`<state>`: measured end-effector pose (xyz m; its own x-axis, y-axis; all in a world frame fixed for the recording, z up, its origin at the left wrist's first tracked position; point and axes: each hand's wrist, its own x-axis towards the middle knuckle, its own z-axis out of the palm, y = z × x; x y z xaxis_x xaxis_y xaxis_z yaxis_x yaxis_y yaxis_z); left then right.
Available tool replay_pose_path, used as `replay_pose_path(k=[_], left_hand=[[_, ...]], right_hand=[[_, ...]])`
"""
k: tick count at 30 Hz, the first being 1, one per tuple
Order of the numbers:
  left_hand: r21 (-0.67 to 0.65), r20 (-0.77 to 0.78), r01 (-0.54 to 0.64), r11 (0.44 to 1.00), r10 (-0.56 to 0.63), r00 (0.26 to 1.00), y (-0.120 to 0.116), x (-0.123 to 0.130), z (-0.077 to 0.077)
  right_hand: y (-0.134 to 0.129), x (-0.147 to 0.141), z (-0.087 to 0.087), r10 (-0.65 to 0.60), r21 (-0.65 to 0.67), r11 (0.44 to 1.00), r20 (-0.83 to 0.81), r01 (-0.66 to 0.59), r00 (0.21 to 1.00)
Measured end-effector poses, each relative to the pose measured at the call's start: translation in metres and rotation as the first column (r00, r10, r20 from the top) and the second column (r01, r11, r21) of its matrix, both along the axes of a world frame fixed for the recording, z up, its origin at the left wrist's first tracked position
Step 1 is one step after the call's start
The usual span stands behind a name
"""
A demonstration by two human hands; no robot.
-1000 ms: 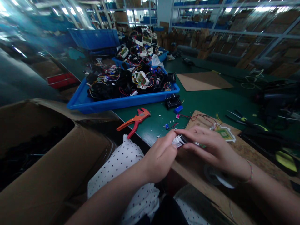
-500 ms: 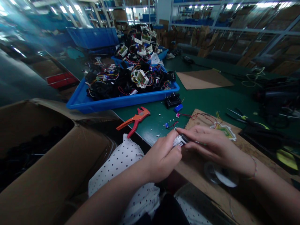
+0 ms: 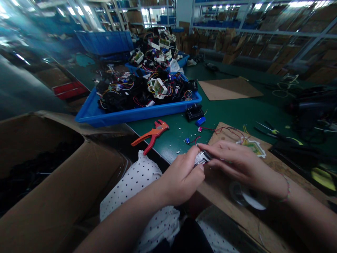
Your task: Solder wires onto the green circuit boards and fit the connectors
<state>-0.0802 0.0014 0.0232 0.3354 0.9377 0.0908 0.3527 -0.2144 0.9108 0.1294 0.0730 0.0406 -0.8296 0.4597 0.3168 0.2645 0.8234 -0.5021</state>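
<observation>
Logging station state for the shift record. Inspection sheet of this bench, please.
Surface: green bench with a wooden board at its near edge.
Job's things: small black-and-white component pinched between both hands.
Clutter: orange wire stripper, blue tray heaped with wired parts, solder spool, small circuit board, cardboard sheet.
Grippers: left hand and right hand both closed on the component.
Cables: red wires loose on the board.
Surroundings: open cardboard box at left, shelving racks behind.
</observation>
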Motion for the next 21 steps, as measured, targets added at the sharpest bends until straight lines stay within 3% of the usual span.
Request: replay_pose_path(k=[9, 21], left_hand=[[-0.006, 0.027, -0.012, 1.000, 0.012, 1.000, -0.0006, 0.0004, 0.0062], [0.033, -0.029, -0.010, 0.999, 0.011, 1.000, -0.0002, -0.0009, 0.0039]], right_hand=[[-0.0050, -0.0032, 0.0057, -0.015, -0.049, 0.999, -0.022, 0.014, 1.000], [-0.0053, -0.0028, 0.0003, -0.037, -0.088, 0.995, -0.025, 0.034, 0.999]])
